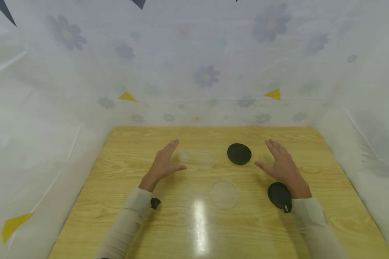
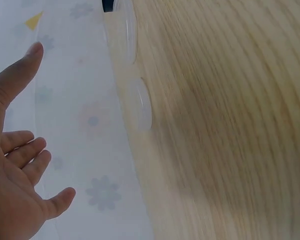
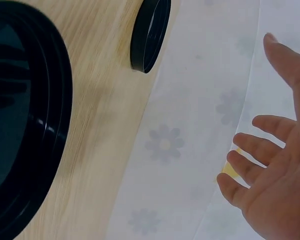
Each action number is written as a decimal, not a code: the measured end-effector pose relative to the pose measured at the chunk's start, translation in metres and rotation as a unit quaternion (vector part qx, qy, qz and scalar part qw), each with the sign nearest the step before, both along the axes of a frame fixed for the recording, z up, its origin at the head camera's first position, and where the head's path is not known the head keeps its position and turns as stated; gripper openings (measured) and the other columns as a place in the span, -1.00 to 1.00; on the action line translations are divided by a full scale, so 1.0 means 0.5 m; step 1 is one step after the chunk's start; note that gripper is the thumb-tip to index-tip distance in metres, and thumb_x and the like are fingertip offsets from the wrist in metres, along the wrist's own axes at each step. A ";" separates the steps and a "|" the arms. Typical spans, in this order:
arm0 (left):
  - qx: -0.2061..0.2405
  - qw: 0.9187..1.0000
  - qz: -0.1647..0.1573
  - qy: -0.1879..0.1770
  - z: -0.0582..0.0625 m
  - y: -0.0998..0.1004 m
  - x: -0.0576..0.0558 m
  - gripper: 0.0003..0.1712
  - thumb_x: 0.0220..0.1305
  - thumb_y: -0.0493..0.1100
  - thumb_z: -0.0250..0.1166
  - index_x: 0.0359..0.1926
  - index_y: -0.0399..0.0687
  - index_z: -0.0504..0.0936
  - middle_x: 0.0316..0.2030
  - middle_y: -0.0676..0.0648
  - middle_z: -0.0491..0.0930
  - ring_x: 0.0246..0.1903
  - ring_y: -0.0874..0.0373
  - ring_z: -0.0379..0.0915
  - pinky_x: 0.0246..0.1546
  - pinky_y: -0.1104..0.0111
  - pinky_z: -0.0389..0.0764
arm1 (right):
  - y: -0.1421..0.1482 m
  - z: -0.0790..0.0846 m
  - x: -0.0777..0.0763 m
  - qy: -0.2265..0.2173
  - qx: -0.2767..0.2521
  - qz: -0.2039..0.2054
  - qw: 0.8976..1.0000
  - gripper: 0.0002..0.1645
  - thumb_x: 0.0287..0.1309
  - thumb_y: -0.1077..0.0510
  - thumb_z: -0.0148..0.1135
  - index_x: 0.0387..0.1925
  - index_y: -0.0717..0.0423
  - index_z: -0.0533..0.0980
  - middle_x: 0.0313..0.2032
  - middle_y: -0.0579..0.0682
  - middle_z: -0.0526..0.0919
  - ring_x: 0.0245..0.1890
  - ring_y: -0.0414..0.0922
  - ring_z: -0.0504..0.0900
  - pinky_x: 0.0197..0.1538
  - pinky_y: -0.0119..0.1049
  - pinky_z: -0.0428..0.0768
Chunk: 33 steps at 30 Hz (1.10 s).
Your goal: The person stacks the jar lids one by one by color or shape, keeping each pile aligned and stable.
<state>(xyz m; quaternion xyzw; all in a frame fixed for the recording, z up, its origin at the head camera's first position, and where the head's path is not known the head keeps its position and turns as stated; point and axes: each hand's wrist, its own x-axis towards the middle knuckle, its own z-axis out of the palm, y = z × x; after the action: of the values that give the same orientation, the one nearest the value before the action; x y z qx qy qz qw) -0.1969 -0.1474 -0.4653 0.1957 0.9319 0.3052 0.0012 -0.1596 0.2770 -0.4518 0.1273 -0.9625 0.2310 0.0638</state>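
Note:
My left hand (image 1: pixel 163 162) hovers over the left of the table, thumb and fingers spread, holding nothing. Just right of it lie a small clear round lid (image 1: pixel 184 156) and a wider clear lid (image 1: pixel 205 160). My right hand (image 1: pixel 281 167) is likewise spread and holds nothing; a black round lid (image 1: pixel 239 154) lies to its left. Below its wrist sits a black disc-shaped piece (image 1: pixel 278 194) with a tab, partly covered by the arm. The largest clear round lid (image 1: pixel 224 194) lies between the forearms. In the left wrist view, the small clear lid (image 2: pixel 145 105) shows a raised rim.
A small black cone-like piece (image 1: pixel 155 203) lies beside the left sleeve. The wood-grain table (image 1: pixel 181 237) is enclosed at the back and sides by pale flowered sheeting (image 1: pixel 168 72) with yellow triangles. Light glares off the table's front middle.

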 end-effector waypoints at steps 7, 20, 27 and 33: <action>-0.005 1.000 -0.007 0.005 -0.012 0.019 0.008 0.18 -0.12 0.11 0.52 0.45 -0.08 0.07 0.44 -0.13 0.10 0.42 -0.09 0.04 0.34 -0.21 0.10 | -0.012 0.004 0.017 -0.048 -0.028 -0.003 0.998 0.10 0.07 -0.23 0.29 0.45 0.16 0.01 0.38 0.38 0.12 0.35 0.38 0.08 0.22 0.40 0.16; -0.007 0.999 -0.034 -0.008 -0.038 0.054 0.025 0.11 -0.14 0.06 0.54 0.41 -0.08 0.19 0.39 -0.11 0.24 0.37 -0.06 0.17 0.34 -0.16 0.15 | -0.036 -0.019 0.041 -0.103 -0.032 0.004 0.994 0.11 0.03 -0.31 0.28 0.46 0.07 0.03 0.38 0.32 0.18 0.32 0.34 0.18 0.21 0.32 0.28; -0.014 0.998 -0.059 -0.022 -0.048 0.069 0.040 0.09 -0.13 0.09 0.52 0.40 -0.07 0.20 0.37 -0.11 0.27 0.37 -0.08 0.17 0.33 -0.18 0.15 | -0.048 -0.028 0.050 -0.118 -0.040 0.013 0.992 0.09 0.02 -0.32 0.27 0.42 0.13 0.11 0.35 0.32 0.24 0.30 0.34 0.22 0.22 0.30 0.30; -0.028 0.996 -0.085 -0.032 -0.057 0.080 0.054 0.05 -0.10 0.11 0.50 0.38 -0.07 0.22 0.35 -0.14 0.30 0.35 -0.08 0.20 0.33 -0.11 0.20 | -0.062 -0.036 0.059 -0.125 -0.037 0.028 0.991 -0.01 0.03 -0.14 0.36 0.38 0.21 0.18 0.31 0.31 0.31 0.26 0.32 0.32 0.19 0.25 0.38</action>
<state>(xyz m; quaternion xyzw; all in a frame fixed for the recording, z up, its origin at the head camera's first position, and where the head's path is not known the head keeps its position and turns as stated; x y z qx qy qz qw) -0.1699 -0.1073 -0.4939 0.2642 0.9196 0.2839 0.0620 -0.1303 0.2460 -0.4698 0.1221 -0.9496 0.2824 -0.0592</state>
